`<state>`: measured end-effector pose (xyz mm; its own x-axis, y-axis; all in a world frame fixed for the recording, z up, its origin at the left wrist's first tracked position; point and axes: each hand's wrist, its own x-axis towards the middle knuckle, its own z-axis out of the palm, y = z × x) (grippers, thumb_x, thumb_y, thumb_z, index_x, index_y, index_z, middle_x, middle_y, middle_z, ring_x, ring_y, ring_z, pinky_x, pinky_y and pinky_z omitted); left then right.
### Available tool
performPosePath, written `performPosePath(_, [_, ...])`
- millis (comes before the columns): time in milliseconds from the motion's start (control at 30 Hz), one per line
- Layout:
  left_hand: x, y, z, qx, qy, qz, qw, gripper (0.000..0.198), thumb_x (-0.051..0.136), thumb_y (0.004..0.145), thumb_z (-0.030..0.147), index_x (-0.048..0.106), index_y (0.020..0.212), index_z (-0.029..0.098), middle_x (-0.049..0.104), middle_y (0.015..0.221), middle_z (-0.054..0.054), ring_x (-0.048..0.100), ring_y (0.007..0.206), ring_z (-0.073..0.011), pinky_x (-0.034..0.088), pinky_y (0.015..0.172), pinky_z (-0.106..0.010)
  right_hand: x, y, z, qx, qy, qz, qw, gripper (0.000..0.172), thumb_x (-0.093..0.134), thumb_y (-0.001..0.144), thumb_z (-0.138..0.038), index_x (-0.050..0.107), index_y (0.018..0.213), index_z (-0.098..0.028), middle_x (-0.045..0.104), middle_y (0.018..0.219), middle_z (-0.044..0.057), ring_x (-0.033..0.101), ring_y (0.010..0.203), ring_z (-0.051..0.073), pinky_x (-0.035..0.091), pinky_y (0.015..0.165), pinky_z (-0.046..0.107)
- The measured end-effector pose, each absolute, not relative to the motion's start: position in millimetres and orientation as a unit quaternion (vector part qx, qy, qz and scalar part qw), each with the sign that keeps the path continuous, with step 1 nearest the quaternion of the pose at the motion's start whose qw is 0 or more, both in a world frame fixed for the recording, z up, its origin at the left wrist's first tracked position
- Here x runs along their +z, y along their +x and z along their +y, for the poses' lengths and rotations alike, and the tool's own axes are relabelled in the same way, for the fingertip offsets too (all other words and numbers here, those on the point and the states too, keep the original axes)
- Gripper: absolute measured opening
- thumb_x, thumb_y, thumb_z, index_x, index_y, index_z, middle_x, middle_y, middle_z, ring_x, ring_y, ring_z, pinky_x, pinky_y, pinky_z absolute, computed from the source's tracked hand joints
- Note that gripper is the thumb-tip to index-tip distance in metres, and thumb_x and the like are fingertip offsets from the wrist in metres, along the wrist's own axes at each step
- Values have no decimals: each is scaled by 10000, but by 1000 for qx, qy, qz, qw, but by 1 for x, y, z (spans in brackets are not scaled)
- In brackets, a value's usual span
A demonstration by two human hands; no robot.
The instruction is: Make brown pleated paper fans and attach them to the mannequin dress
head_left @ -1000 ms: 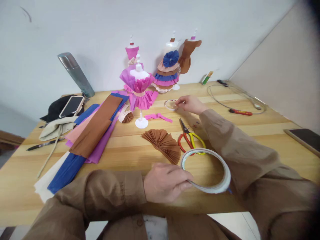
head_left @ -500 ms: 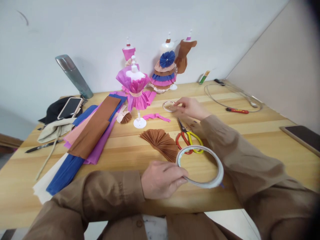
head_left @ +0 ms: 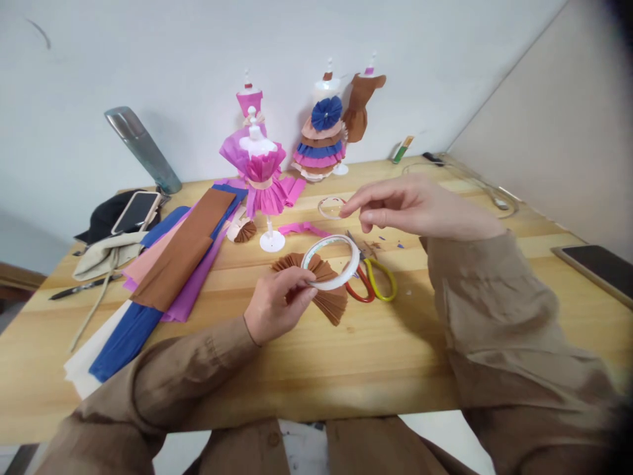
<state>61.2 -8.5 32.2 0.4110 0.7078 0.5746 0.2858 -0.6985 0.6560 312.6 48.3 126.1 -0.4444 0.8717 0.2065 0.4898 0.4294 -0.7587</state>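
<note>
My left hand (head_left: 279,303) pinches the near-left edge of a white roll of tape (head_left: 354,261), raised over the table. Beneath the roll lies a pleated brown paper fan (head_left: 330,305), partly covered by it. My right hand (head_left: 418,208) hovers above the tabletop, index finger stretched out and thumb apart, with nothing visible between them. Its fingertips are near a small clear round dish (head_left: 324,215) holding tiny bits. Scissors with red and yellow handles (head_left: 394,285) lie just right of the tape. A small dress form (head_left: 266,181) wears a pink paper dress.
Folded crepe paper (head_left: 182,254) covers the left side. Further dress forms in paper clothes, one with a blue rosette (head_left: 326,113), line the wall. A pink strip (head_left: 302,228), a metal flask (head_left: 143,150), a phone (head_left: 134,212), another phone (head_left: 601,267) and a glue stick (head_left: 401,152) are around.
My left hand has carried the tape roll up and left, over the brown fan. My right hand has lifted back from the small dish toward the right and now appears larger.
</note>
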Motion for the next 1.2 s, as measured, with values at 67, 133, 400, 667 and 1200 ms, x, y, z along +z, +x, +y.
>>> performPosePath(67, [29, 58, -4, 434, 799, 317, 269, 74, 590, 834, 157, 617, 903, 161, 610, 656, 16, 514, 519, -59, 432, 517, -165, 136, 316, 37, 257, -452, -784, 340, 207, 658, 808, -394, 739, 919, -239, 733, 891, 60, 619, 679, 170, 502, 610, 332])
performPosePath(133, [25, 56, 0, 424, 788, 329, 302, 71, 597, 837, 181, 619, 901, 161, 580, 643, 22, 491, 515, -57, 418, 509, -168, 143, 322, 29, 211, -473, -761, 391, 174, 656, 829, -372, 744, 909, -245, 723, 832, 54, 626, 682, 175, 511, 644, 342])
performPosePath(400, [27, 60, 3, 395, 659, 357, 531, 253, 651, 809, 380, 594, 898, 150, 531, 624, 31, 500, 480, -66, 415, 445, -183, 147, 328, 20, 228, -421, -845, 237, 320, 619, 844, -393, 714, 1116, -254, 742, 968, 49, 633, 651, 146, 481, 573, 284])
performPosePath(667, [37, 58, 6, 382, 575, 359, 628, 291, 687, 779, 399, 551, 820, 145, 599, 602, 19, 511, 420, -63, 395, 367, -160, 132, 298, 29, 207, -345, -895, 191, 400, 590, 853, -322, 643, 1248, -296, 716, 1049, 56, 651, 798, 179, 483, 624, 276])
performPosePath(1200, [38, 50, 13, 368, 595, 358, 619, 231, 682, 770, 338, 570, 814, 141, 592, 603, 22, 516, 440, -61, 399, 390, -164, 117, 283, 37, 237, -384, -842, 296, 349, 575, 838, -312, 669, 1166, -239, 638, 1182, 86, 537, 680, 124, 433, 579, 265])
